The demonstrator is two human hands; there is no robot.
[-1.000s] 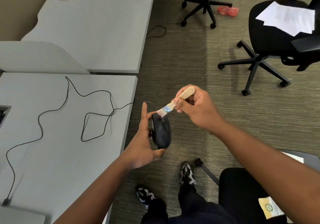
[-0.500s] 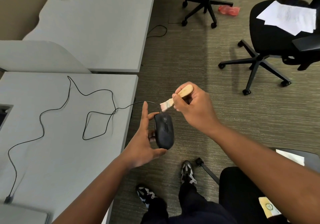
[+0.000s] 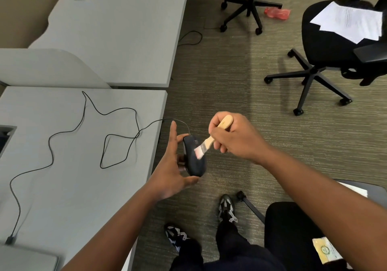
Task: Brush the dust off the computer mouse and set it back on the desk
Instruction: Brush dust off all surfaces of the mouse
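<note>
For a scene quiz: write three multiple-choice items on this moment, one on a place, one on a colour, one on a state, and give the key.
1. Where is the mouse?
A. flat on the desk
B. held past the desk edge, over the carpet
C. on a chair

2. What colour is the brush handle?
A. pale wood
B. red
C. black

3. What do the bristles do?
A. lie on the desk
B. touch the mouse's top
C. point at the ceiling

Key: 1 B, the left hand holds it. 2 A, seen in the right hand. 3 B, they rest on the mouse.
</note>
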